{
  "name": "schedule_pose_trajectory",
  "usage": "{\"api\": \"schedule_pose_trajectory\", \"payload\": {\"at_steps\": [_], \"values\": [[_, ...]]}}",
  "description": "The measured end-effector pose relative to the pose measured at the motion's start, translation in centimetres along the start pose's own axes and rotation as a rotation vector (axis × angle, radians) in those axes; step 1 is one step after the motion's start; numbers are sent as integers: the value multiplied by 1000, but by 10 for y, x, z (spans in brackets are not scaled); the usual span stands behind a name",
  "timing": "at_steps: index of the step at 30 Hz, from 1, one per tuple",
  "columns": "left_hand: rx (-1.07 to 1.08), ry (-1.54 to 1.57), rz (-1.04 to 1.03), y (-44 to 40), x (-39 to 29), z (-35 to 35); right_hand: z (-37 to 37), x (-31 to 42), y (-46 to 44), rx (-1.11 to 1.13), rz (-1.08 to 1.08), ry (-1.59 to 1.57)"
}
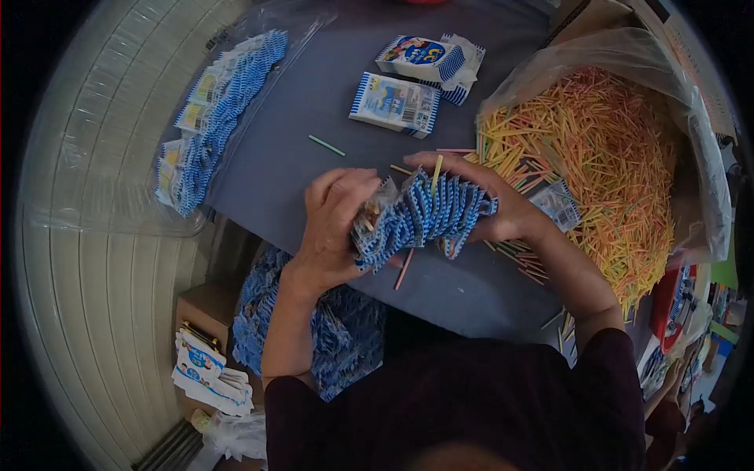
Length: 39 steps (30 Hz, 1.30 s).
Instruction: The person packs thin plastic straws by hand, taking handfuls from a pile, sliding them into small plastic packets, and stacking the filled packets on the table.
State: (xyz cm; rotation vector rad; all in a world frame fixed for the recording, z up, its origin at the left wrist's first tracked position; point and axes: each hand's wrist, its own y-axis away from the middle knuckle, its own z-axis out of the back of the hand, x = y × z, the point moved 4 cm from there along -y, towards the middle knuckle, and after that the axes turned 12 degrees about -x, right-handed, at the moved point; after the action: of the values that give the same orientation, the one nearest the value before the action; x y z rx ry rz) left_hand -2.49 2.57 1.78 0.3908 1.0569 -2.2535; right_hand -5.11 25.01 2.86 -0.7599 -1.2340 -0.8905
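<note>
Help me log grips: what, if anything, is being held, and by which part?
A row of blue-and-white packets: left hand at its left end, right hand around its right end.

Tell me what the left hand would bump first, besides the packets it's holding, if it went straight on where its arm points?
Probably the nearer white-and-blue pack, maybe brushing the green stick on the way. I can't tell how high the left hand is, so it might pass over both.

The light is dim, the edges fisheye-bent.
</note>
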Motion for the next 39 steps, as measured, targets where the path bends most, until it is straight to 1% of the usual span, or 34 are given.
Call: {"api": "schedule_pose_trajectory", "payload": {"at_steps": [2,3,5,6,8,9,11,12,13,14,15,16,17,18,19,20,21,22,23,24,26,27,29,31,34,35,37,39], "values": [[-94,64,224,7,-2,8,-1,6,-1,6,198,167],[-112,84,233,14,1,0,1,6,-4,19,181,186],[-287,395,369,31,9,-3,-4,-1,-7,102,-9,-110],[-287,387,369,31,5,-5,-5,-2,-9,106,-3,-114],[-509,714,639,35,4,-10,-5,-3,-9,101,30,24],[-515,713,638,35,4,-10,-7,-2,-10,106,31,27],[-366,585,499,30,1,-13,-8,1,-11,48,-29,-28],[-357,498,498,27,-7,-13,-9,-2,-10,47,-27,-22],[-359,501,494,23,-16,-14,-10,-6,-8,3,45,48],[-379,283,438,17,-27,-13,-11,-7,-6,-40,115,116],[-397,64,382,13,-35,-14,-15,-6,-4,-39,114,117],[-477,33,331,19,-32,-22,-20,-2,-2,-44,163,125],[-477,34,332,22,-34,-23,-23,2,-2,-50,214,133],[-537,166,397,26,-34,-22,-22,6,-2,-51,215,135],[-596,301,462,28,-32,-20,-22,14,-2,4,293,45],[-527,290,375,27,-29,-8,-23,22,0,58,364,-49],[-530,284,334,20,-27,-2,-18,25,-7,89,474,-8],[-530,275,288,14,-23,3,-18,16,-13,25,386,114],[-387,343,500,23,-3,-6,-18,4,-16,-39,305,236],[-388,338,490,24,1,-6,-23,-4,-17,12,70,-13],[-456,488,573,29,8,-10,-15,3,-16,-20,85,-26],[-450,526,621,26,4,-5,-15,8,-11,-58,82,-52],[-447,486,595,28,7,-7,-14,7,-9,-68,110,7],[-442,451,565,27,7,-8,-13,-6,-5,-73,17,-48],[-459,502,612,24,4,-12,-21,-16,-3,-114,21,-125],[-470,471,594,21,3,-11,-22,-15,-3,-112,21,-126],[-487,435,575,19,6,-9,-23,-5,-7,-142,87,-22],[-446,303,457,17,6,-7,-24,-5,-14,-130,89,-84]]}}
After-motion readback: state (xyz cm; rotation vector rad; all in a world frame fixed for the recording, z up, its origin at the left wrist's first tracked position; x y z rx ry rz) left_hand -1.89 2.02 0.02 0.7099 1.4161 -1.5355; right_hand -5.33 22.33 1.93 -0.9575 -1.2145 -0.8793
